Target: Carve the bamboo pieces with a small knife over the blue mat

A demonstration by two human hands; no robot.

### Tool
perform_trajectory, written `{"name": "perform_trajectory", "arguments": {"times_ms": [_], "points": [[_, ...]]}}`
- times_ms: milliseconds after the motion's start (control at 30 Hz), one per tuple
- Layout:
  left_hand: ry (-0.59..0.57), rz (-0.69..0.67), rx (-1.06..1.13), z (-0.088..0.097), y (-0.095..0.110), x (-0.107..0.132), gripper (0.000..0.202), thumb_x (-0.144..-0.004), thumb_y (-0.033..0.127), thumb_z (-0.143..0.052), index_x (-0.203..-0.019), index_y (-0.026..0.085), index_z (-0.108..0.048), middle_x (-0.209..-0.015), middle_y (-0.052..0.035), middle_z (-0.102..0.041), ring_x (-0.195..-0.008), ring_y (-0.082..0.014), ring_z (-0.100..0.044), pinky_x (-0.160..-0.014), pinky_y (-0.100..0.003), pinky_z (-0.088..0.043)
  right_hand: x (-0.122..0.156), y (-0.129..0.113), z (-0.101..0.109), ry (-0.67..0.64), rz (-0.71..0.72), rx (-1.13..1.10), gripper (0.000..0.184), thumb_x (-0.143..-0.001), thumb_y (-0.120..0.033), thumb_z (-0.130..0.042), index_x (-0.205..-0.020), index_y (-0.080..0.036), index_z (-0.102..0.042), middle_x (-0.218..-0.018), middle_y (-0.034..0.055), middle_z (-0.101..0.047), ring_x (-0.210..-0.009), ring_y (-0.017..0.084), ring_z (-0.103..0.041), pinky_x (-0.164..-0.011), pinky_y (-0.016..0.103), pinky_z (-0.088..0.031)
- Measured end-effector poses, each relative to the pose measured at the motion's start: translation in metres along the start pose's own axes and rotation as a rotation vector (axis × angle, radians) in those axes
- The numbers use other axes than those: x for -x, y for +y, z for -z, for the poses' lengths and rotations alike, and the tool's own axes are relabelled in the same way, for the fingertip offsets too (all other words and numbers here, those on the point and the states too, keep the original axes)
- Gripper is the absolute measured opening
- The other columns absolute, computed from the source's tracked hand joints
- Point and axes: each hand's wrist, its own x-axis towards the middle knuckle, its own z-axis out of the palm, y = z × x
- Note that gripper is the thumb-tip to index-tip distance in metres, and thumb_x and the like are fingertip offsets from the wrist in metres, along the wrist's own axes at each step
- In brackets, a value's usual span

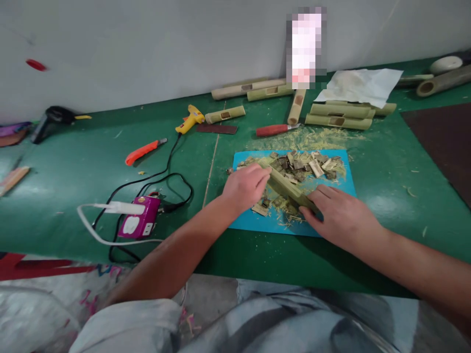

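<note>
A pale green bamboo tube point(285, 187) slants between my two hands, above a blue mat point(241, 223). My left hand point(247, 185) is closed round its far left end. At the near right end, my right hand point(340, 213) is closed round the tube, fingers over the top and thumb below. An opening runs along the upper side of the tube, though its inside is hard to make out. Bamboo chips point(294, 164) and yellowish shavings lie on the mat beneath and behind the tube.
Behind the mat lie a red-handled carving knife point(272, 130) and several cut bamboo tubes point(338, 121). A yellow glue gun point(190, 119), an orange utility knife point(145, 151) and a purple power adapter point(140, 218) with trailing cables are to the left. White tissue point(358, 86) covers some tubes.
</note>
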Motion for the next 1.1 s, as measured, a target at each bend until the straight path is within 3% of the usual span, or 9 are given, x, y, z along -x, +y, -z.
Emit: {"name": "perform_trajectory", "arguments": {"times_ms": [167,300,467,600,700,867,1000,1100], "points": [[0.045,0.061,0.022,0.0,0.0,-0.001,0.025,-0.099,0.023,-0.053,-0.107,0.014,-0.075,-0.093,-0.0087,-0.075,-0.083,-0.0178,-0.071,-0.072,-0.027,-0.056,0.0,0.001,-0.001,-0.048,-0.027,-0.004,0.021,-0.093,-0.031,-0.056,-0.079,-0.018,-0.063,-0.077,0.005,-0.064,-0.07,0.019,-0.061,-0.06,0.031,-0.04],[-0.033,-0.009,0.102,0.0,0.005,0.0,0.025,-0.1,0.025,-0.053,-0.109,0.015,-0.074,-0.093,-0.0077,-0.075,-0.083,-0.0169,-0.071,-0.073,-0.026,-0.056,0.001,0.001,-0.002,-0.074,-0.038,-0.008,0.022,-0.092,-0.033,-0.055,-0.078,-0.018,-0.063,-0.077,0.0056,-0.064,-0.07,0.019,-0.06,-0.06,0.031,-0.038],[0.011,0.034,0.022,0.001,0.015,0.003,0.028,-0.101,0.025,-0.049,-0.108,0.013,-0.074,-0.089,-0.0088,-0.074,-0.08,-0.018,-0.07,-0.067,-0.026,-0.054,0.001,0.0,-0.001,-0.052,-0.047,-0.019,0.02,-0.092,-0.031,-0.056,-0.08,-0.018,-0.064,-0.077,0.0059,-0.064,-0.071,0.02,-0.061,-0.061,0.031,-0.039],[-0.102,-0.051,0.037,0.001,0.019,0.005,0.031,-0.103,0.029,-0.045,-0.113,0.017,-0.072,-0.089,-0.007,-0.073,-0.079,-0.0162,-0.069,-0.068,-0.025,-0.053,0.001,0.0,-0.001,-0.07,-0.049,-0.027,0.02,-0.092,-0.031,-0.056,-0.08,-0.018,-0.064,-0.078,0.0064,-0.065,-0.073,0.02,-0.061,-0.062,0.031,-0.04],[-0.032,0.045,-0.018,0.001,0.016,0.005,0.031,-0.103,0.028,-0.045,-0.107,0.015,-0.073,-0.092,-0.0084,-0.074,-0.081,-0.0164,-0.069,-0.069,-0.025,-0.053,0.001,0.001,-0.001,-0.085,-0.061,-0.028,0.021,-0.093,-0.033,-0.056,-0.08,-0.018,-0.065,-0.079,0.006,-0.065,-0.072,0.02,-0.061,-0.062,0.031,-0.04],[-0.109,-0.037,-0.01,0.001,0.016,0.005,0.032,-0.104,0.03,-0.044,-0.114,0.017,-0.072,-0.089,-0.007,-0.072,-0.077,-0.0154,-0.068,-0.067,-0.024,-0.052,0.001,0.001,-0.002,-0.089,-0.044,-0.019,0.022,-0.093,-0.033,-0.054,-0.081,-0.018,-0.065,-0.079,0.0058,-0.065,-0.073,0.02,-0.062,-0.062,0.031,-0.041],[-0.034,0.061,-0.053,0.002,0.019,0.004,0.032,-0.103,0.028,-0.044,-0.108,0.016,-0.074,-0.091,-0.0085,-0.073,-0.078,-0.016,-0.068,-0.066,-0.024,-0.052,0.0,0.0,0.001,-0.099,-0.045,-0.017,0.024,-0.095,-0.032,-0.052,-0.08,-0.018,-0.065,-0.078,0.0061,-0.065,-0.074,0.02,-0.063,-0.064,0.032,-0.042],[-0.106,-0.038,0.005,0.001,0.024,0.005,0.031,-0.103,0.029,-0.046,-0.115,0.017,-0.072,-0.089,-0.0072,-0.072,-0.076,-0.0157,-0.068,-0.066,-0.025,-0.052,-0.001,-0.001,0.003,-0.139,-0.046,-0.023,0.023,-0.095,-0.03,-0.052,-0.08,-0.019,-0.065,-0.078,0.0061,-0.065,-0.074,0.019,-0.062,-0.064,0.031,-0.041]]}}
